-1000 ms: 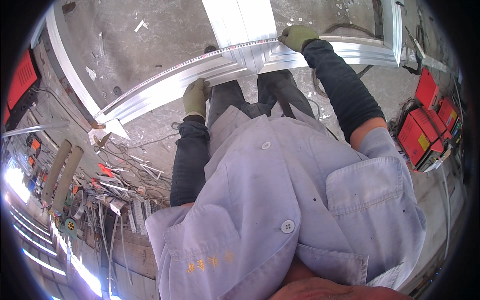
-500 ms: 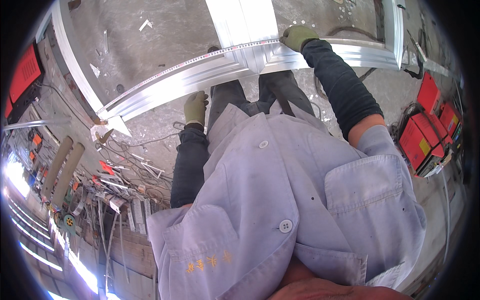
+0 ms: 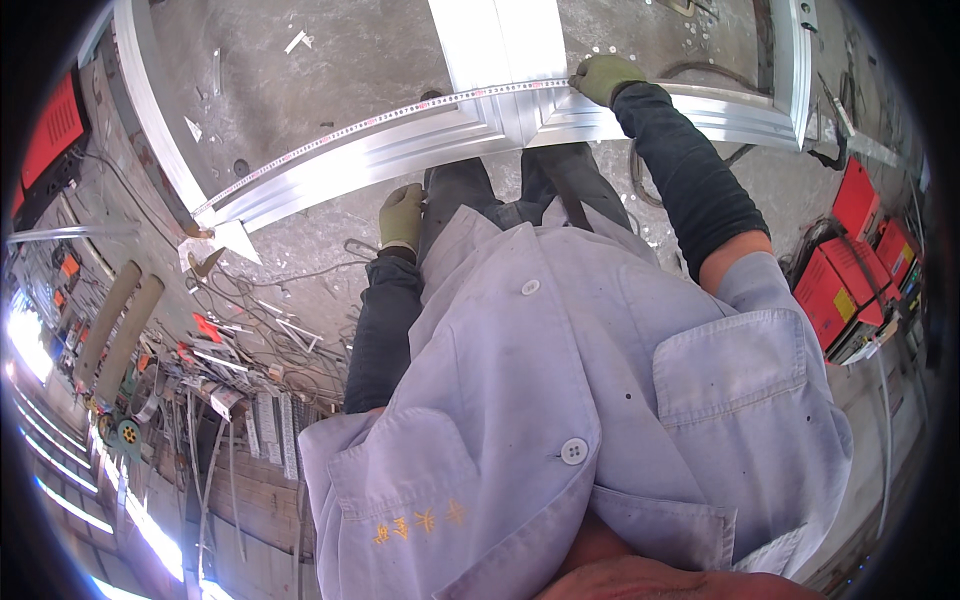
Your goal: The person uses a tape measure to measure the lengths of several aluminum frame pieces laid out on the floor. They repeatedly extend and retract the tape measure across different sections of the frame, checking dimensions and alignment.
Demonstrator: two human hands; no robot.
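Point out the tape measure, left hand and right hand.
Tape measure (image 3: 372,122), head view: middle of its extended strip.
Left hand (image 3: 401,217), head view: its gloved middle.
Right hand (image 3: 606,80), head view: its gloved middle.

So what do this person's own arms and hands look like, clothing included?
The left hand and right hand wear matching olive-green gloves. Long, dark, wrinkled fabric oversleeves run from the wrists to near the elbows. Above them come pale lavender-grey shirt sleeves. No cables or markings show on the gloves or oversleeves.
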